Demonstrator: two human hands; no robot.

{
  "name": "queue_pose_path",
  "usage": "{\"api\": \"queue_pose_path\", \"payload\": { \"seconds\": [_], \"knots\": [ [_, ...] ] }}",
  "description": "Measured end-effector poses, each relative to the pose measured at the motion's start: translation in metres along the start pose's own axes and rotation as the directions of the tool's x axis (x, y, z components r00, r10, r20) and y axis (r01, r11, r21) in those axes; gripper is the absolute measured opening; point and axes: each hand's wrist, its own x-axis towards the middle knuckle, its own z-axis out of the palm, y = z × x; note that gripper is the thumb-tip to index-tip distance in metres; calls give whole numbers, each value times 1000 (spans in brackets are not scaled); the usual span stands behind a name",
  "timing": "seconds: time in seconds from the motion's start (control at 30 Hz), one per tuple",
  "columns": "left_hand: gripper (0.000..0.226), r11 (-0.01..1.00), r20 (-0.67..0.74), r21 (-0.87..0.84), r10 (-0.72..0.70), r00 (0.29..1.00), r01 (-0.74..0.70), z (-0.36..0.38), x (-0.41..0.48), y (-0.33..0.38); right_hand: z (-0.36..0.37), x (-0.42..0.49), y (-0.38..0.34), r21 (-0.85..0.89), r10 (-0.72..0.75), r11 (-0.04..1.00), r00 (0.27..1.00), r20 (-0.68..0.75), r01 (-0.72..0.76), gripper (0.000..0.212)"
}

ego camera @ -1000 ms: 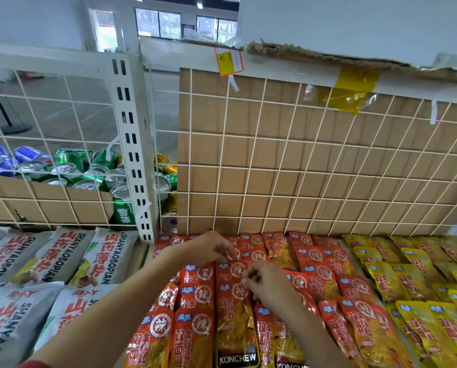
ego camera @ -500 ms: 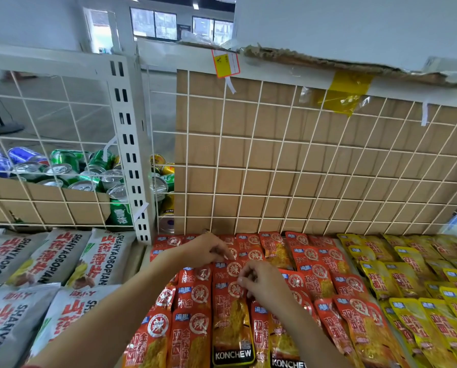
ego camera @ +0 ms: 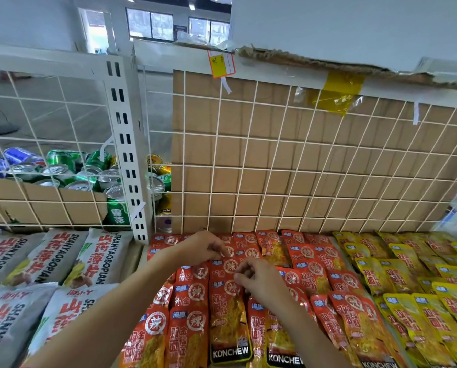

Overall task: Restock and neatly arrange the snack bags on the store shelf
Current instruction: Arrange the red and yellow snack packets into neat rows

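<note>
White wire grid (ego camera: 288,160) on a slotted shelf post (ego camera: 126,144), brown cardboard (ego camera: 248,144) behind. Beyond: grey floor (ego camera: 70,102), white wall (ego camera: 23,19), dark windows (ego camera: 149,23).

The left hand (ego camera: 204,249) and right hand (ego camera: 260,282), fingers curled, pinch the tops of red snack bags (ego camera: 228,317) beside yellow bags (ego camera: 408,312).

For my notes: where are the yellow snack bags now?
In the head view, the yellow snack bags lie on the right, beside the red snack bags.

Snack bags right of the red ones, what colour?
Yellow with red lettering: the flat yellow plastic snack bags show best in the head view.
</note>
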Motion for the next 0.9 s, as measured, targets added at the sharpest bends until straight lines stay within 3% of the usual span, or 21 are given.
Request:
{"api": "queue_pose_path", "payload": {
  "seconds": [0.17, 0.27, 0.47, 0.53, 0.6, 0.7, 0.77, 0.9],
  "knots": [
    [27, 999, -188, 41, -13, 982, 21, -5, -18, 19, -12, -9, -2, -68, -48, 997, 993, -112, 40, 6],
    [32, 988, -249, 151, 10, 969, 28, 3, -38, 37, -19, -19, 3, -165, -74, 985, 987, -144, 50, 11],
    [55, 920, -137, 386, -11, 991, 64, 54, -68, 54, -14, -47, 11, -396, -100, 913, 995, 3, 93, 35],
    [69, 882, -164, 460, -26, 986, 100, 67, -74, 55, -8, -53, 12, -463, -110, 878, 993, 53, 122, 53],
    [65, 862, -191, 490, -41, 981, 131, 80, -78, 54, -2, -58, 12, -493, -95, 863, 994, 53, 109, 75],
    [58, 868, -166, 479, -62, 984, 135, 92, -81, 55, 2, -64, 14, -567, -92, 817, 994, 59, 109, 56],
    [66, 855, -147, 495, -90, 985, 152, 93, -83, 56, 3, -66, 15, -570, -89, 810, 989, 115, 139, 46],
    [72, 844, -130, 505, -135, 982, 182, 91, -85, 58, -3, -67, 17, -608, -31, 785, 987, 160, 123, 62]
  ]
}}
